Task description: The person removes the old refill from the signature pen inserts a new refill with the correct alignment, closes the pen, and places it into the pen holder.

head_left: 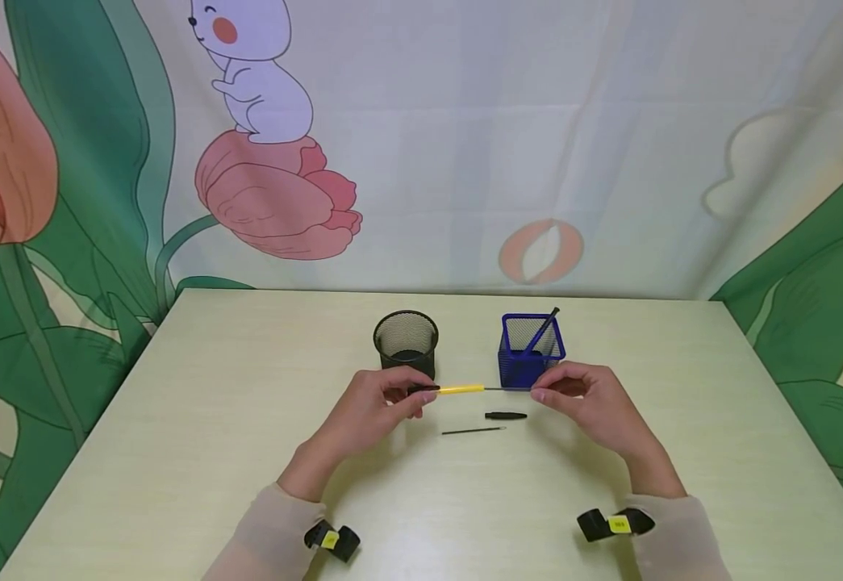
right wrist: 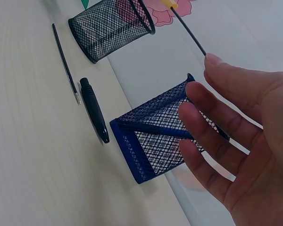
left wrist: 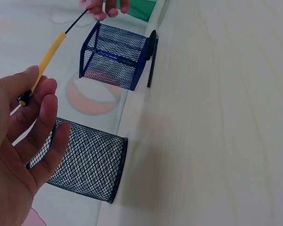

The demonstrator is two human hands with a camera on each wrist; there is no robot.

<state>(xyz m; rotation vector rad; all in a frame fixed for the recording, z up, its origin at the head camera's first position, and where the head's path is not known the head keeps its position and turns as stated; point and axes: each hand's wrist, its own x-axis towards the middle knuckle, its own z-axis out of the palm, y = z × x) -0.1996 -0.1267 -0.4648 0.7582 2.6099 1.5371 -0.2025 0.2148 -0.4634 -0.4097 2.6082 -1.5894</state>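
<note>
Above the table my left hand pinches the black end of a yellow pen barrel between thumb and fingers. A thin dark refill sticks out of the barrel's other end. My right hand pinches the far tip of this refill between thumb and index finger, its other fingers loosely bent. The barrel and refill lie in one line, nearly level. Below them on the table are a black pen barrel piece and a second dark refill with a clear tip.
Behind my left hand stands a round black mesh pen holder. A square blue mesh pen holder stands behind my right hand, with a dark pen leaning in it. A printed curtain hangs behind the table.
</note>
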